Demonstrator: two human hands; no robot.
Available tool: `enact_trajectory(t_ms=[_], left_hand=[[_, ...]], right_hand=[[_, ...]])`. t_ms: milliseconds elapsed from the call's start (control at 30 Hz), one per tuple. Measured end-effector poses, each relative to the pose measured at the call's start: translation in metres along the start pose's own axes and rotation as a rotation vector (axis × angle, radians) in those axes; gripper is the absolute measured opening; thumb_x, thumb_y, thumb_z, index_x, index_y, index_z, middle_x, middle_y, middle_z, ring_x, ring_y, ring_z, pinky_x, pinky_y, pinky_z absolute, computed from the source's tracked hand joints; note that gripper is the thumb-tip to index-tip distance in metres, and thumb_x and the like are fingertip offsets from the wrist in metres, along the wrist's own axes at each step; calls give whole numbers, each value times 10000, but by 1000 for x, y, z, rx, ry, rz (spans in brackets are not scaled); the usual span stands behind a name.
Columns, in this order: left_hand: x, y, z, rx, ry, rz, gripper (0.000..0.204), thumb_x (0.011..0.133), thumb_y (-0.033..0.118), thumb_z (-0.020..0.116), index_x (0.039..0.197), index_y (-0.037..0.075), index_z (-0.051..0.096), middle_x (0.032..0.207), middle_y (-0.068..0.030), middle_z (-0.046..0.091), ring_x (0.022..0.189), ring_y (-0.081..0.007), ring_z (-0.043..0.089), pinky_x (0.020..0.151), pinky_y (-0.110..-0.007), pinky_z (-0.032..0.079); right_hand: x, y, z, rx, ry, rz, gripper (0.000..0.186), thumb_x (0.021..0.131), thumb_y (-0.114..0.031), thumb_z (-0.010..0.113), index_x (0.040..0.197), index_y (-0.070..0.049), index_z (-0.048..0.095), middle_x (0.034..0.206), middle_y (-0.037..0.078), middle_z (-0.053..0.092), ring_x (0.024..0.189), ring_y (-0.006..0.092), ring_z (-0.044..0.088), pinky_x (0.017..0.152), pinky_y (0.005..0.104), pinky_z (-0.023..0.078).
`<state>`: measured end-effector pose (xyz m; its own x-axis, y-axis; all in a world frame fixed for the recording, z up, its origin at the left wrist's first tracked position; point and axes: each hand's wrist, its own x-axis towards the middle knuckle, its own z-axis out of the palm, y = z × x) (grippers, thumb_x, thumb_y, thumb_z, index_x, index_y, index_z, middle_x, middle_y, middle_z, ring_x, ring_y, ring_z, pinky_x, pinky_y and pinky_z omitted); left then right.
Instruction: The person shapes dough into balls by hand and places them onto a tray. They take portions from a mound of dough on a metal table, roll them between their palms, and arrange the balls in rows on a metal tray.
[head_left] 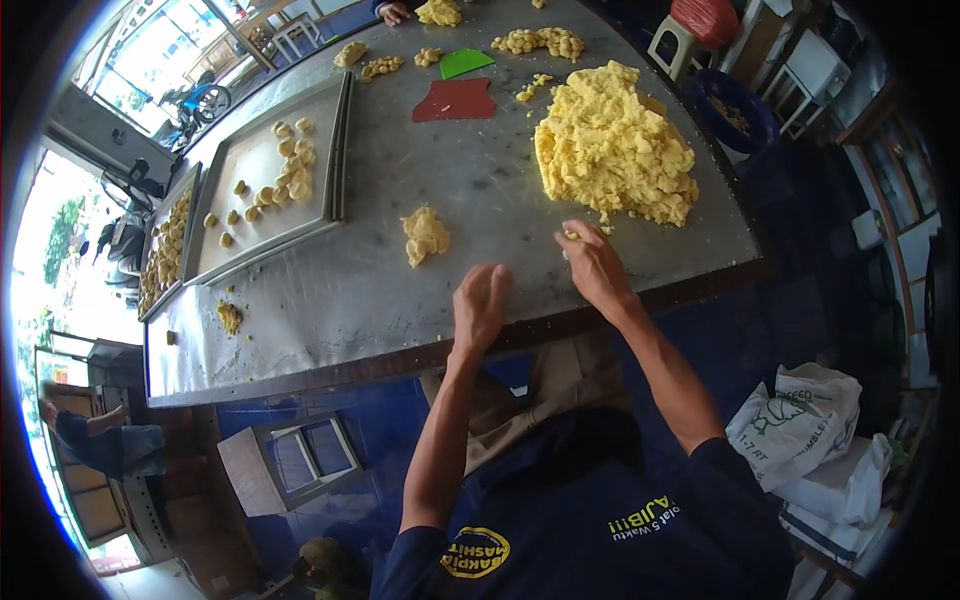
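Note:
A big heap of crumbly yellow dough (615,145) rises on the metal-topped table (380,300), to the right. Just in front of it is my right hand (597,265), its fingers curled together around a small bit of yellow dough (572,235). My left hand (482,308) is closed near the table's front edge; whatever its fingers may hold is hidden. Ahead and to the left of that hand lies a small clump of pale dough pieces (425,237), touched by neither hand.
At the left, a tray (215,258) carries rounded dough pieces (290,185), beside a fuller tray (165,250). Red (455,100) and green scrapers (466,64) lie farther back. Another person's hand (393,13) rests at the far edge. White sacks (800,425) and a stool (290,463) flank me.

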<state>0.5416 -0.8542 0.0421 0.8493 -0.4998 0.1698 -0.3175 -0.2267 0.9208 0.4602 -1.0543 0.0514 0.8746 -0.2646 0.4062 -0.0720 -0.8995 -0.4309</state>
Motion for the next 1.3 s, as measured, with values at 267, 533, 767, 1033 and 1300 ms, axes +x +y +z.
enact_trajectory(t_ms=[267,533,767,1033,1300], left_hand=[[-1,11,1,-372,43,-120,361,1068,380,464,1030,52,611,840,18,525,695,-58,425,631,-231,386],[4,-11,-17,230,-142,264,230,1023,258,548,1116,54,600,1028,-97,528,940,-229,501,854,-360,430],[7,-7,-29,360,-80,175,140,938,116,618,1060,51,636,1133,-191,599,1119,-380,553,972,-468,415],[23,3,-37,397,-4,159,202,1004,163,491,986,0,608,968,-173,696,929,-378,661,918,-470,448],[82,-15,-15,708,152,152,249,1013,250,477,977,39,603,1034,-163,622,1048,-344,532,928,-484,372]], right_hand=[[-14,39,-24,110,91,190,249,883,28,589,1101,10,707,1108,158,656,925,326,673,810,394,547],[9,67,-5,-263,124,102,595,860,99,510,1436,-47,479,1501,144,464,1104,373,649,823,413,600],[18,72,1,-197,211,81,338,867,72,523,1192,15,598,1191,195,647,983,388,670,787,454,574],[26,68,-17,-183,-54,165,179,872,33,570,1042,23,622,1014,214,675,953,370,660,790,436,542],[-13,46,-12,-319,40,-24,391,859,53,581,1249,45,598,1252,245,607,1104,373,624,962,375,531]])
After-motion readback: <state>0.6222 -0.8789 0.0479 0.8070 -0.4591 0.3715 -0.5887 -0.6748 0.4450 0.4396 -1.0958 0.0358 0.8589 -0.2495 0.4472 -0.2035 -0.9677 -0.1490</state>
